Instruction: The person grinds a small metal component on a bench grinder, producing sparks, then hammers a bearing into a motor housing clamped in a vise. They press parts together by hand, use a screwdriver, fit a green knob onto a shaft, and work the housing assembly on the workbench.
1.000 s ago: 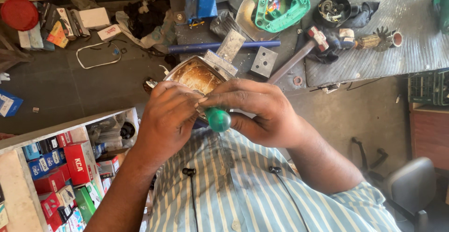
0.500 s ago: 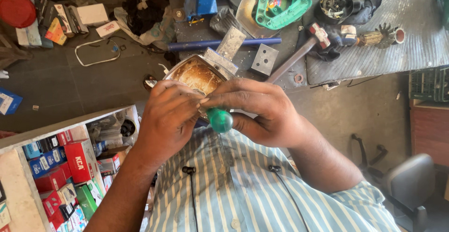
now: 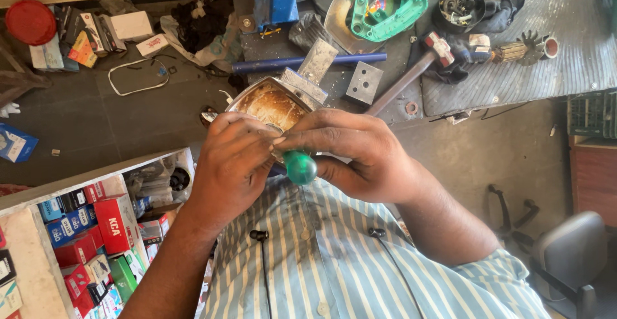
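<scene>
Screwdriver Applied to Metal Housing, Two-Hand Grip

Hands meet at centre frame, close to the striped shirt (image 3: 360,274). The right hand (image 3: 360,155) is closed around a green-handled screwdriver (image 3: 300,167), the rounded handle end facing the camera; the shaft is hidden behind the fingers. The left hand (image 3: 234,161) is curled against the near edge of a rusty metal housing (image 3: 273,107), apparently bracing it so the tool does not push it away. Whether the tip sits in a screw cannot be told.

The housing lies just above the hands, its stained inner face turned up toward the camera.

Upper centre of the frame: a blue rod (image 3: 308,63), a drilled metal plate (image 3: 364,82) and a hammer (image 3: 411,74) lie near the housing. A green tool casing (image 3: 411,7) with exposed wiring lies at top centre. Lower left: a shelf of small boxes (image 3: 83,242).
</scene>
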